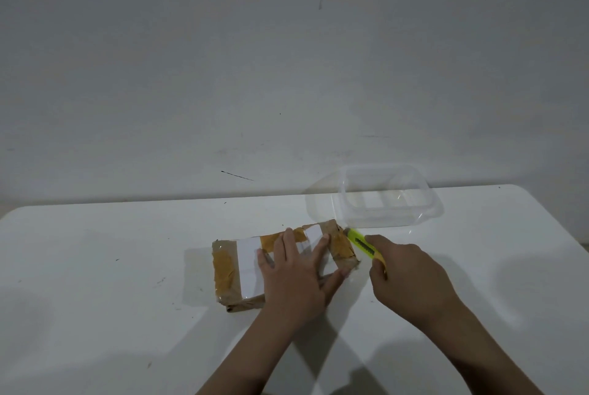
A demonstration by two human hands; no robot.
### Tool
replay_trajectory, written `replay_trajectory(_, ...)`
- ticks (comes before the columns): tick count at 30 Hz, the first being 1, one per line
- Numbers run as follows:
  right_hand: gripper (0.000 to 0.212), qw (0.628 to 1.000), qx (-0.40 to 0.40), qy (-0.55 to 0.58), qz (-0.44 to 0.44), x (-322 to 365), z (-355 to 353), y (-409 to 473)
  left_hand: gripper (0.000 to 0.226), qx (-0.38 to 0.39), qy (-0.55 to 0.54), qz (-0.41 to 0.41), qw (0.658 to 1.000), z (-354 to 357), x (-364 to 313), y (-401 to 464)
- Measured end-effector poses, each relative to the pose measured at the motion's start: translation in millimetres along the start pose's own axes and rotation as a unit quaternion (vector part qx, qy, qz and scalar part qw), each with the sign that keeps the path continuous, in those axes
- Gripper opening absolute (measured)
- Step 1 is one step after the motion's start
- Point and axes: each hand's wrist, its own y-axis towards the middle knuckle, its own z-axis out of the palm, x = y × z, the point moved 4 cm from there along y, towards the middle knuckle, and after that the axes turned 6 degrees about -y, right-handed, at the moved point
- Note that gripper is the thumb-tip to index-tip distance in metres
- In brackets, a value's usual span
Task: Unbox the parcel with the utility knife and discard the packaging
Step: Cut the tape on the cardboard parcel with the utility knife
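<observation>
1. On the flat white table, near the middle: a brown cardboard parcel, box-shaped, wrapped in shiny clear tape with yellow-brown tape strips and a white paper label.
2. Lying flat, long side running left to right, far right corner pointing toward the back.
3. Pressed down from above by the left hand, fingers straight and spread wide across the right half of the parcel top, not curled round anything.
4. Thumb of that hand stretched over the near right edge of the parcel.
5. Just right of the parcel: the right hand, fingers curled tight round a bright yellow-green plastic utility knife with a dark slider along its top.
6. Knife pointing up and to the left, its front tip right at the far right corner of the parcel; blade too small to make out.
7. Behind the knife, near the back edge of the table: a clear plastic tub, square with round corners, sitting upright.
8. Beside and under the tub: a clear plastic lid, hard to see well.
9. Behind everything: a plain grey-white wall with a few small dark marks.
</observation>
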Motion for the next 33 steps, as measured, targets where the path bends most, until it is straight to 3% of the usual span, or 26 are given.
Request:
replay_trajectory(10,0.044,1.0,-0.005,0.019,0.001,0.4,8.7,5.6,0.073,-0.027,0.024,0.007,0.999,3.7,0.8,1.8)
replay_trajectory(16,0.04,0.999,0.04,-0.02,0.002,5.8,13.8,10.4,0.068,-0.057,0.023,0.003,0.998,2.2,0.5,4.7)
replay_trajectory(28,0.012,0.984,0.136,-0.115,-0.027,23.6,-14.5,14.1,0.069,-0.046,0.017,-0.012,0.999,6.1,1.8,8.2)
replay_trajectory(31,0.025,0.98,0.148,-0.124,-0.038,27.2,-21.6,15.3,0.074,-0.074,-0.004,-0.005,0.997,4.0,2.7,5.8)
replay_trajectory(33,0.032,0.979,0.155,-0.124,-0.043,27.1,-24.3,16.6,0.08,-0.045,-0.011,-0.001,0.999,4.1,2.7,3.7)
